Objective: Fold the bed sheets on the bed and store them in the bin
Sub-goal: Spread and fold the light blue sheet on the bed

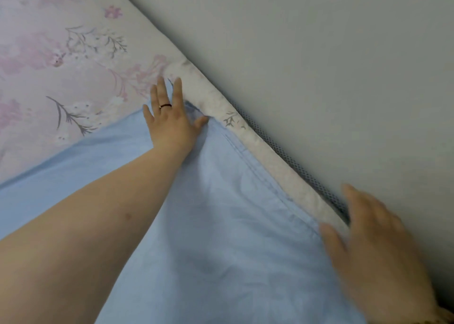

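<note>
- A light blue bed sheet (pixel 221 225) is seen spread across the lower centre of the frame, laid over a floral bed cover (pixel 61 61) that fills the upper left.
- The sheet's stitched hem is shown running diagonally from the centre toward the lower right, just beside the white edge of the bed cover (pixel 211 97).
- The left hand (pixel 172 120) is pictured at the centre of the frame, pressed flat on the sheet's far corner with fingers spread open and the thumb extended to the right; nothing is gripped.
- A dark ring (pixel 165 106) is visible on one finger of that hand.
- The bare left forearm is shown stretching from the lower left corner up to the centre, lying across the blue fabric.
- The right hand (pixel 373 255) is seen at the lower right, blurred, with fingers extended and loosely apart over the sheet's hem and the bed's edge; whether the fabric is actually touched cannot be told.
- A plain grey-white wall (pixel 331 65) is shown occupying the upper right, met by the bed along the diagonal.
- A strip of dark mesh-like material (pixel 290 159) is glimpsed between the bed's edge and the wall, toward the right of the frame.
- Soft creases are noted in the sheet below the centre.
</note>
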`<act>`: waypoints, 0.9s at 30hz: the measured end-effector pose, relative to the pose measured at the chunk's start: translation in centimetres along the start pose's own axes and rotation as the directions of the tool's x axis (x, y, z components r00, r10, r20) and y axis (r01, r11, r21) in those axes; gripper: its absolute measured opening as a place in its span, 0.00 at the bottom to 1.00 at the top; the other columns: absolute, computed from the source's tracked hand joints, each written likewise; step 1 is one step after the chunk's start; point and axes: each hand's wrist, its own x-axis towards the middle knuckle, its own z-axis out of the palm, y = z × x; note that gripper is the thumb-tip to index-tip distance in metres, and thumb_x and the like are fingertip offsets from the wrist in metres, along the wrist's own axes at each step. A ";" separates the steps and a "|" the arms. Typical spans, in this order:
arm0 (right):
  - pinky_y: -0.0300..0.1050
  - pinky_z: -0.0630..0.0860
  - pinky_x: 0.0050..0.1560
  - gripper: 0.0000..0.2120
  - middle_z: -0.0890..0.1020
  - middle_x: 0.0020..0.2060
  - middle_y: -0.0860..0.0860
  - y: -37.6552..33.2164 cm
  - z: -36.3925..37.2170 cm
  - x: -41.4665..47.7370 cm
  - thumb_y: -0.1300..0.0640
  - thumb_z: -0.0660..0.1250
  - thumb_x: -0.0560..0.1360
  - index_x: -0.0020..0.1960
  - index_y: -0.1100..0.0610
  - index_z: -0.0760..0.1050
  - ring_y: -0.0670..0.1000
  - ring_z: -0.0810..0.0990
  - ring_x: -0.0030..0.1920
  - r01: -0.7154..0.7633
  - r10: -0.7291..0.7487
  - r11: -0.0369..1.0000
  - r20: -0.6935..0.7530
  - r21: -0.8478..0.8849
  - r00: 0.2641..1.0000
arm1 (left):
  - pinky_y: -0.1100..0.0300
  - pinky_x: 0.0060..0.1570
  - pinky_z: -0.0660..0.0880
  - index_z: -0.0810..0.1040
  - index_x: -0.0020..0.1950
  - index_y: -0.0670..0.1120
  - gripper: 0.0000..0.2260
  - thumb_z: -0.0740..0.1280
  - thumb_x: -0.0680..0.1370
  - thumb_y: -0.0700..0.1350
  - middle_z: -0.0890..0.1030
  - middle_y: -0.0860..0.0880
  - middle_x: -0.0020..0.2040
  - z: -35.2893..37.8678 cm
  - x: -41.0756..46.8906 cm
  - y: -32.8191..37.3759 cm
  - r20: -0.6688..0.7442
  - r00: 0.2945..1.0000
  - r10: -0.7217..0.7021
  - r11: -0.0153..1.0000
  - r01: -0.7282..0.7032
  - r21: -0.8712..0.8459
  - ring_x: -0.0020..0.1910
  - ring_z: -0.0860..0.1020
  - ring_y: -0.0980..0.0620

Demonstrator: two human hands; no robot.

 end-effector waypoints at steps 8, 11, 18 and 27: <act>0.54 0.45 0.73 0.30 0.43 0.76 0.52 -3.5 11.6 -3.2 0.39 0.39 0.78 0.76 0.51 0.50 0.50 0.42 0.76 0.461 -0.461 0.887 0.059 0.014 0.885 | 0.55 0.72 0.42 0.46 0.77 0.48 0.30 0.53 0.80 0.58 0.48 0.47 0.78 2.2 -1.5 -3.1 0.207 0.971 0.121 0.993 -0.117 -0.035 0.76 0.47 0.51; 0.52 0.41 0.74 0.30 0.41 0.76 0.50 -3.4 12.2 -3.1 0.39 0.36 0.78 0.76 0.52 0.41 0.49 0.40 0.76 0.454 -0.454 0.891 0.016 -0.022 0.891 | 0.58 0.71 0.38 0.47 0.77 0.52 0.30 0.45 0.77 0.63 0.48 0.50 0.78 1.2 -4.3 -6.3 0.264 0.953 0.151 0.976 -0.185 0.112 0.76 0.47 0.53; 0.47 0.40 0.74 0.30 0.42 0.76 0.45 -4.4 10.1 -3.1 0.37 0.37 0.77 0.76 0.47 0.42 0.44 0.41 0.75 0.456 -0.459 0.889 0.072 0.053 0.886 | 0.60 0.70 0.36 0.45 0.76 0.55 0.46 0.28 0.58 0.65 0.44 0.51 0.78 -4.2 -12.8 -16.0 0.309 0.944 -0.117 0.973 0.046 0.228 0.76 0.44 0.54; 0.45 0.36 0.72 0.39 0.75 0.56 0.72 -9.6 8.5 -4.7 0.43 0.51 0.59 0.56 0.70 0.76 0.71 0.74 0.56 0.243 -0.227 0.970 0.321 -0.010 0.919 | 0.57 0.72 0.44 0.44 0.76 0.53 0.34 0.40 0.74 0.68 0.45 0.50 0.78 -15.2 -28.5 -33.5 0.242 0.750 -0.616 0.773 0.516 0.369 0.76 0.45 0.52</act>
